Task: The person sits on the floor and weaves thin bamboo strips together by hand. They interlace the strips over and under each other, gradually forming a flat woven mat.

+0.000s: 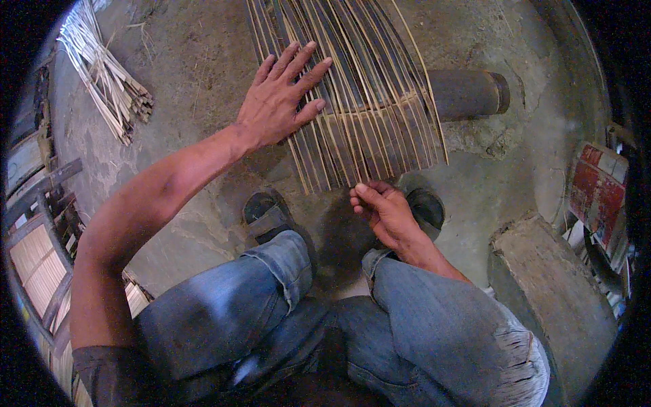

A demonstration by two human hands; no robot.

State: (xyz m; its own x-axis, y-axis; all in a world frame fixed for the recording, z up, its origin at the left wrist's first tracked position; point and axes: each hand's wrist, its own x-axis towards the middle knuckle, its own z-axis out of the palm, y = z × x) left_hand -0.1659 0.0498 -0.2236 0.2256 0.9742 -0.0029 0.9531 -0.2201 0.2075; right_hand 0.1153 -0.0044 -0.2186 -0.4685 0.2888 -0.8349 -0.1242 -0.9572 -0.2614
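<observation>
A mat of thin cane-like strips (380, 74) lies ahead of me, draped over a dark cylinder, its loose ends pointing towards my feet. The strips run lengthwise with gaps between them, and a cross strand ties them near the cylinder. My left hand (281, 98) rests with spread fingers on the mat's left side. At the near edge, my right hand (386, 210) pinches the end of one strip (357, 166) between thumb and fingers. How far that strip reaches into the grip is hidden by the fingers.
The cylinder (471, 93) sticks out to the right of the mat. A bundle of pale split sticks (108, 81) lies on the floor at far left. A rough block (549, 271) and a red-and-white panel (597, 190) stand at right; a wooden frame (57, 258) is at left.
</observation>
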